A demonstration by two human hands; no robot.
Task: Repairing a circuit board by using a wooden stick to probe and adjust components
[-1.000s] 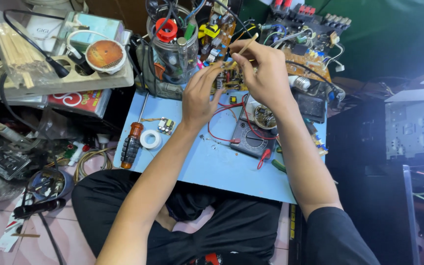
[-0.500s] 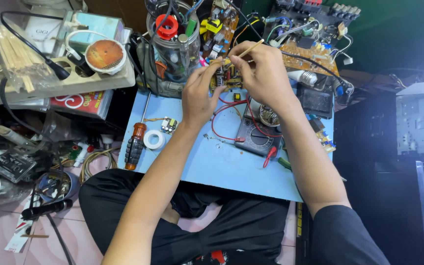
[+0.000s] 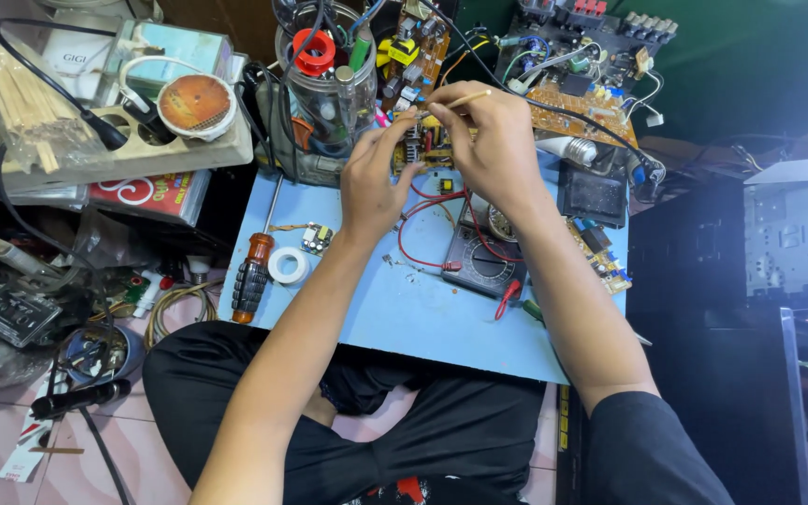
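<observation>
Head view is giving me the whole low blue table (image 3: 404,323) I am sitting over, and compared with a second ago the camera is sitting a touch lower and closer, so the table is filling more of the frame while the things on it are lying where they were. Both forearms are still reaching up to its far edge. The right hand (image 3: 493,150) is staying over the small crowded circuit board with yellow and red parts (image 3: 418,140), its fingers pinched together on a thin pale wooden stick (image 3: 465,97) that is now pointing up and right rather than lying flatter as before. The left hand (image 3: 371,182) is shifting only slightly; its fingers are curled in against the board's near left edge, touching it, though I cannot tell whether they are actually gripping it. So the board is being worked in the same spot, propped at the back of the table just in front of the clear plastic jar stuffed with tools (image 3: 329,84).

Nearer me, the black multimeter with red leads (image 3: 483,262) is lying untouched just under the right wrist. The orange-and-black handled screwdriver (image 3: 252,276) is resting at the table's left edge, and the small white tape roll (image 3: 288,265) is lying just beside it, both well apart from my hands.
</observation>
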